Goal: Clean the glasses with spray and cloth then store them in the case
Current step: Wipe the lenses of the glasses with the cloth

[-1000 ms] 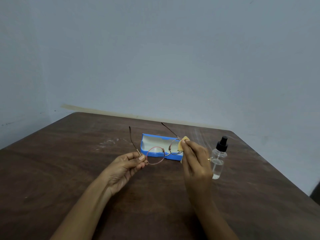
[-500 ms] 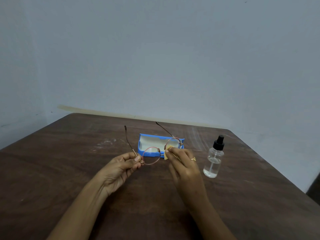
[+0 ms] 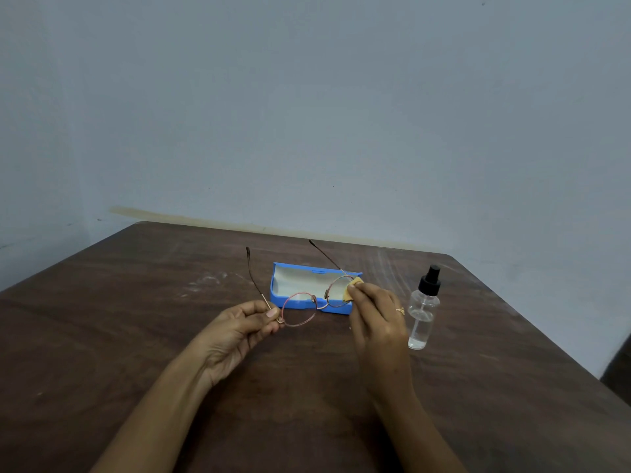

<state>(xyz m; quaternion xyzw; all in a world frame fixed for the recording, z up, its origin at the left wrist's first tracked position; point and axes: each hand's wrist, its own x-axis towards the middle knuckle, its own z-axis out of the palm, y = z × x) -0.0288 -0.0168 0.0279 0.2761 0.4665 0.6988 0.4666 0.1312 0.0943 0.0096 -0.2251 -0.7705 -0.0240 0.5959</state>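
Observation:
Thin round-framed glasses [image 3: 300, 310] hang above the table with both temple arms unfolded and pointing away from me. My left hand [image 3: 239, 331] pinches the frame at its left hinge. My right hand [image 3: 375, 322] presses a small yellow cloth [image 3: 351, 291] against the right lens. An open blue case [image 3: 278, 295] with a pale lining lies just behind the glasses. A clear spray bottle [image 3: 422, 310] with a black nozzle stands upright to the right of my right hand.
A dark wooden table [image 3: 136, 336] carries everything, with whitish scuff marks at its left back. A plain grey wall rises right behind its far edge. The table's right edge runs diagonally past the bottle.
My right hand has slid the cloth across the right lens, inward and then back to its outer rim. The left hand keeps its hold on the frame.

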